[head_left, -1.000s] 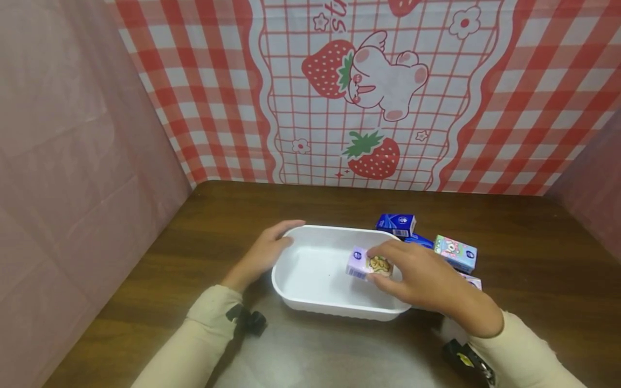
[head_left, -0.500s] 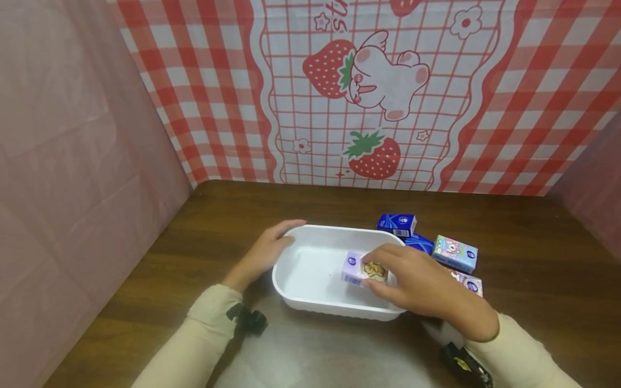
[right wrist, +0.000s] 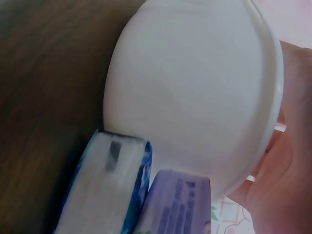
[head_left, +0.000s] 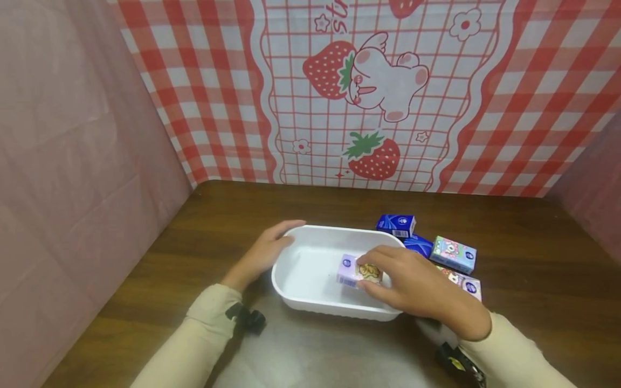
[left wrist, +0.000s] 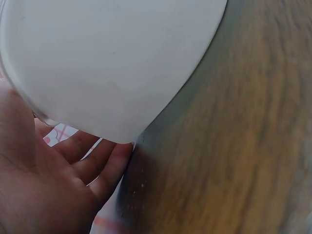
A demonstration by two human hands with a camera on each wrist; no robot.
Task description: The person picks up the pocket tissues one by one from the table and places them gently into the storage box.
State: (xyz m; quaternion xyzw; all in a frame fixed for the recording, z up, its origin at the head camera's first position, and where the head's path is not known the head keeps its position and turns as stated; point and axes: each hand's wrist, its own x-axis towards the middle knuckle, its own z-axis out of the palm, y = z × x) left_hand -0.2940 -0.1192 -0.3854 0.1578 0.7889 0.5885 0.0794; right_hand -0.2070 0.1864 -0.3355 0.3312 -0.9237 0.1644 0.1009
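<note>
A white plastic tub [head_left: 339, 309] stands on the table. My left hand [head_left: 264, 250] grips its left end, thumb over the rim; in the left wrist view that hand's fingers [left wrist: 109, 170] lie against the outer wall. My right hand [head_left: 419, 280] reaches over the right end of the tub and pinches a lilac pocket tissue pack [head_left: 347, 271] with a cartoon print, low inside the tub. In the right wrist view the tub wall [right wrist: 190, 92] hides this pack, while the right hand [right wrist: 280, 180] curves over the rim.
Right of the tub on the brown table [head_left: 529, 269] lie more tissue packs: a blue one [head_left: 395, 224], a second blue one [head_left: 418, 246], a light blue and pink one [head_left: 453, 254], and a pink-white one [head_left: 469, 285]. A red checked cloth [head_left: 218, 108] hangs behind.
My right hand has moved slightly left and down with the lilac tissue pack, deeper into the tub. The left hand keeps its hold on the rim.
</note>
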